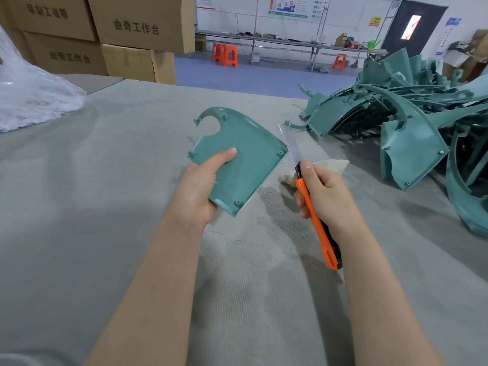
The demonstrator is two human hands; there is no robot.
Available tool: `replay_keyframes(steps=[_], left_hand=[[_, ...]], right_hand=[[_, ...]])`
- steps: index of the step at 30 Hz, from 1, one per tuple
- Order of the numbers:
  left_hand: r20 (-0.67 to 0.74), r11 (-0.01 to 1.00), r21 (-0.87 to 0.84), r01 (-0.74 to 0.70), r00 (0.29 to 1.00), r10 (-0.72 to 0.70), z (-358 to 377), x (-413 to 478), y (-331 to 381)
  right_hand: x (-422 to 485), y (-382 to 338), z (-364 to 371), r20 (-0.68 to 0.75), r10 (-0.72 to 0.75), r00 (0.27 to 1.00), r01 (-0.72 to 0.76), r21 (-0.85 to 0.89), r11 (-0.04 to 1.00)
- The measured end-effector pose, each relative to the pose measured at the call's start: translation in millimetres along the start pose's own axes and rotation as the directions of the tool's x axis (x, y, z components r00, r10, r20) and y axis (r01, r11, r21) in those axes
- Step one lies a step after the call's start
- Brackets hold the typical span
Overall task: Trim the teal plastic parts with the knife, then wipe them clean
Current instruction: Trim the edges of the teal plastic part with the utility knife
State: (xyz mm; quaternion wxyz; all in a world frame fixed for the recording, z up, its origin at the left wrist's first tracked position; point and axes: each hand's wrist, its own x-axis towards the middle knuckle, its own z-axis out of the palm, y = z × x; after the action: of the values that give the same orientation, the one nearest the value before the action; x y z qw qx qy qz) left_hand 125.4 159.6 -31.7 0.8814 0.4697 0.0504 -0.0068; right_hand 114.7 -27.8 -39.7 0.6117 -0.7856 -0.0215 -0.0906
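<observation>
Teal plastic parts point(396, 114), curved panels with screw bosses, lie heaped at 2 o'clock on the tabletop, probably as stock within reach of the knife arm. One quarter-round part point(245, 154) is raised just above the tabletop centre, ribbed inner face up. The left hand point(200, 186) pinches its 7 o'clock corner, thumb pressed flat on the upper face and fingers hidden beneath. This grip leaves the 3 o'clock edge free for trimming. The right hand point(324, 191) is curled round the orange knife point(314, 215), thumb near the slider. The extended blade point(290, 143) points to 12 o'clock, just beside that free edge; contact cannot be confirmed. A cream cloth point(335, 165) shows behind the right hand. Whether it is gripped or merely lies there cannot be told, though it looks placed ready for wiping. Trimming appears to be the step in hand.

The tabletop point(105, 207) is covered in grey ribbed fabric, darker and worn under the hands. Stacked cardboard boxes point(126, 30) stand at 11 o'clock and a clear plastic bag point(31, 101) bulges at 9 o'clock. Beyond a blue floor point(237, 77), at 12 o'clock, are long benches point(290, 42) and orange stools point(227, 55).
</observation>
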Motion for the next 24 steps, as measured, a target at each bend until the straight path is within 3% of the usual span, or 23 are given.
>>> replay_keyframes(steps=[24], left_hand=[[-0.116,0.995,-0.073,0.068,0.99,-0.076,-2.4,3.3,0.3]], right_hand=[[-11.3,-6.9,14.5,0.241,-0.01,0.97,0.031,-0.082,0.996]])
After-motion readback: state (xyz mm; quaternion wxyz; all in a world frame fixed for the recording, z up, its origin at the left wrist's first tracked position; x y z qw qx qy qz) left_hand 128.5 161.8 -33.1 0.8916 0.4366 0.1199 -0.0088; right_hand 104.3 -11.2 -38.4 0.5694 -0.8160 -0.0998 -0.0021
